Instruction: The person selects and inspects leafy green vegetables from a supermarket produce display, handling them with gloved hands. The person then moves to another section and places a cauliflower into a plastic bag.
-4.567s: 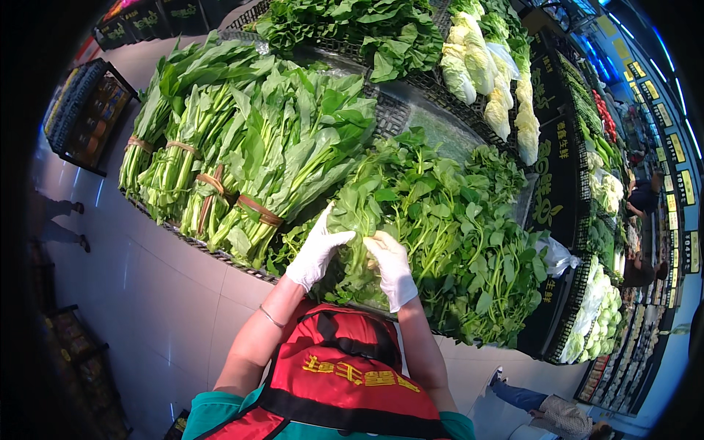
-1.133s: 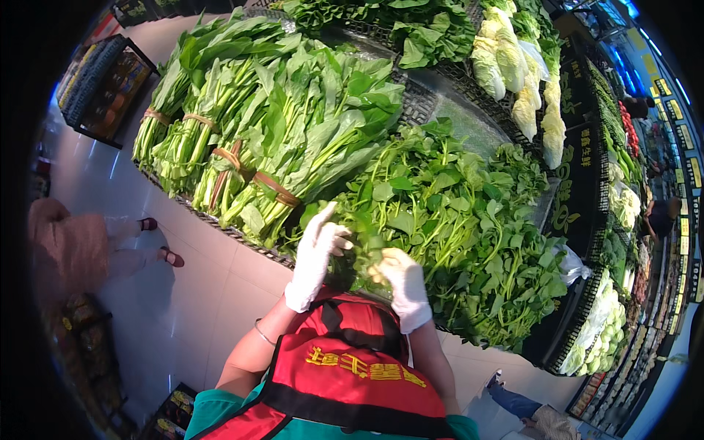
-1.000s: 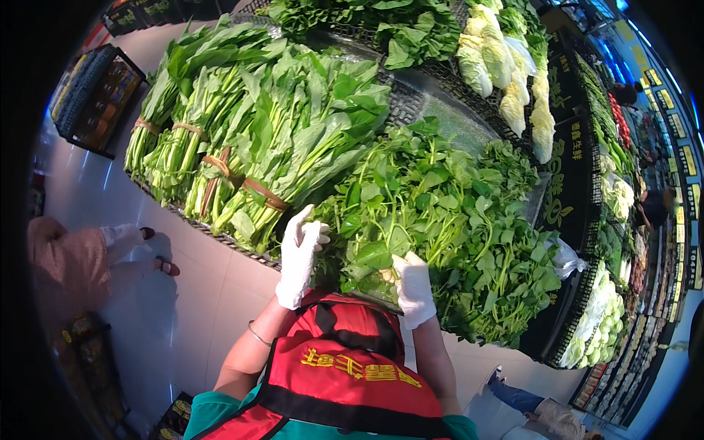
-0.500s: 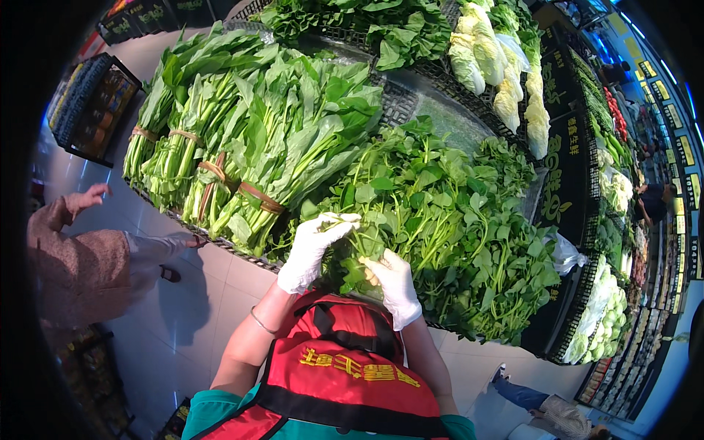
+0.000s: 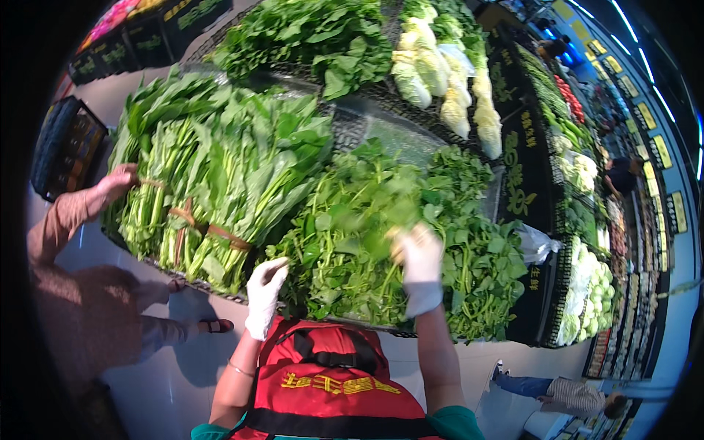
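Note:
My left hand [image 5: 265, 297], in a white glove, is by the near left edge of a heap of loose leafy greens [image 5: 469, 253]. Its fingers are curled together, and whether they hold anything is hidden. My right hand [image 5: 419, 260], also gloved and blurred by motion, is raised over the middle of the heap. Its fingers look closed on a sprig of leafy greens [image 5: 378, 220], which is smeared as it moves. Just left of the heap stand large bundles of long-stemmed leafy greens [image 5: 249, 161], tied with brown bands.
At left, another person's hand [image 5: 119, 182] reaches to the tied bundles. Napa cabbages [image 5: 422, 62] and more leafy greens [image 5: 304, 37] lie behind. A plastic bag [image 5: 537, 243] hangs at the black stand's right side. Another person [image 5: 565, 396] is at lower right.
My hands have moved apart: the left toward the near left edge, the right over the heap with the sprig. The person at left has come closer and reached the bundles. The view has shifted.

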The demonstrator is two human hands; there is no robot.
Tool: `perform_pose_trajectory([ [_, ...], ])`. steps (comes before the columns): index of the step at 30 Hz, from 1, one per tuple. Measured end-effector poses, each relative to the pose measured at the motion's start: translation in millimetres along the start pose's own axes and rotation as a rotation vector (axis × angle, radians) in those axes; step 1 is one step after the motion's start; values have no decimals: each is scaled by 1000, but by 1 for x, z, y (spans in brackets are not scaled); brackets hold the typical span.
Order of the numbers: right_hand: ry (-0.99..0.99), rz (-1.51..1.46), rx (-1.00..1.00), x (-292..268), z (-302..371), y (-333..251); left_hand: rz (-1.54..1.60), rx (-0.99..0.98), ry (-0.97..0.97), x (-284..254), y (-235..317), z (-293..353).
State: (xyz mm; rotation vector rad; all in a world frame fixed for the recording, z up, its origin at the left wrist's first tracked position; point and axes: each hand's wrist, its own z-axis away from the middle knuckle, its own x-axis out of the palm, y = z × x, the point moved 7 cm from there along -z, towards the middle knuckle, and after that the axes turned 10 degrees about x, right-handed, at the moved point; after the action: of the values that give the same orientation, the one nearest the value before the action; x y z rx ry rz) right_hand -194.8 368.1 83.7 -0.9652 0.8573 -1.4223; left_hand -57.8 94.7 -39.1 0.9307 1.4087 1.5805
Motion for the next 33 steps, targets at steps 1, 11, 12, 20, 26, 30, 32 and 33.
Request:
perform_pose_trajectory([
  [1, 135, 222, -136, -25, -15, -34, -29, 31, 56, -4, 2, 5],
  [11, -27, 292, -375, -38, 14, -30, -688, 635, 200, -38, 47, 45],
  [12, -307, 191, -280, -7, 32, -2, -684, 621, 189, -39, 42, 45],
  [20, -548, 724, 230, 107, 21, 182, -893, 16, -103, -24, -47, 19],
  [26, -545, 424, 251, 107, 23, 178, 247, -111, 202, -26, -45, 22],
  [30, -367, 224, 381, 106, 21, 168, 165, 51, 175, -12, -17, 21],
  [32, -336, 417, 304, 108, 17, 164, 275, 117, 64, 2, -8, 17],
  [33, -342, 408, 312, 108, 16, 165, 313, -19, 117, 1, -16, 16],
])
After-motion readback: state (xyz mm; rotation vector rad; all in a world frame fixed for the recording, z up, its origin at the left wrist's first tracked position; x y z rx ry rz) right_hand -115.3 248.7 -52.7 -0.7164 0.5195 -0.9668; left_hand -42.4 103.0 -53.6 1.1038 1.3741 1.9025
